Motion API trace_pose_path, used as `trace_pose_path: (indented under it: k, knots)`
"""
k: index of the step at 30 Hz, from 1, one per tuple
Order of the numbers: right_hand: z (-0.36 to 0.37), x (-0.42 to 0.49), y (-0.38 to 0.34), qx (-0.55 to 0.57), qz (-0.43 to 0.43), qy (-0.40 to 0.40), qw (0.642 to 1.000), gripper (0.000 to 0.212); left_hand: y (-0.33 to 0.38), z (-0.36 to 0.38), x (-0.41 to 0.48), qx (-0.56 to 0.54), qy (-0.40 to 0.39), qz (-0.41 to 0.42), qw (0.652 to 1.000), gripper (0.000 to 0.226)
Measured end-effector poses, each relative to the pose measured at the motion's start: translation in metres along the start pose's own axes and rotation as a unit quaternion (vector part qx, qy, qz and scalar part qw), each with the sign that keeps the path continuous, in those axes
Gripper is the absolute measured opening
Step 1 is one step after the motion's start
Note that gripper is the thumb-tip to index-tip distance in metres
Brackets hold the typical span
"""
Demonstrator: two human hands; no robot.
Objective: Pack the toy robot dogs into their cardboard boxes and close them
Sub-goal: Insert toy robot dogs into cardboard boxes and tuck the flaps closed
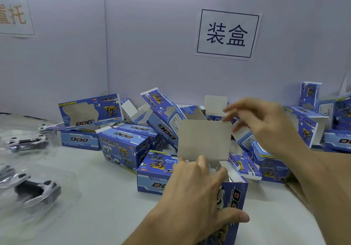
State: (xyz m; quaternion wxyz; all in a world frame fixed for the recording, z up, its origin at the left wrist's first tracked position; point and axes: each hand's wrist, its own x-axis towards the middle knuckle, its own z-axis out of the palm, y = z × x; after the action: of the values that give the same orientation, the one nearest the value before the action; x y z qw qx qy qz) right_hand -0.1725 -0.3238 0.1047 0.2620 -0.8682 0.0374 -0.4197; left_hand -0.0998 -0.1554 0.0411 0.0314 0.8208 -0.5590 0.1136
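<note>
White table (106, 197), left grip (197, 193) curled round upright box (233, 197), right grip (266, 123) at raised flap (203, 140), closure unclear.

The near box (234, 205) is showing blue panels with black-and-red lettering, and its raised flap (204, 140) is showing plain grey. The far boxes (121, 146) are wearing the same blue, with yellow dog pictures. At left, the toy robot dogs (38, 189) are showing black and white on the white bench (106, 197).

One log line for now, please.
left hand: grips upright box | right hand: at raised lid flap edge, grip blurred | toy dogs in trays: left, unpacked
</note>
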Motion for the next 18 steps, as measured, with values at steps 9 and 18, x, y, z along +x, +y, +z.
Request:
trace_pose_path:
  k: [9, 18]
  knots:
    - [0.071, 0.101, -0.006, -0.212, 0.125, -0.319, 0.915, 0.071, -0.005, -0.015, 0.001, 0.132, 0.015, 0.079, 0.988, 0.080]
    - [0.082, 0.085, 0.000, -0.231, 0.094, -0.266, 0.931, 0.101, -0.024, -0.011, 0.008, 0.134, 0.068, 0.114, 0.982, 0.073]
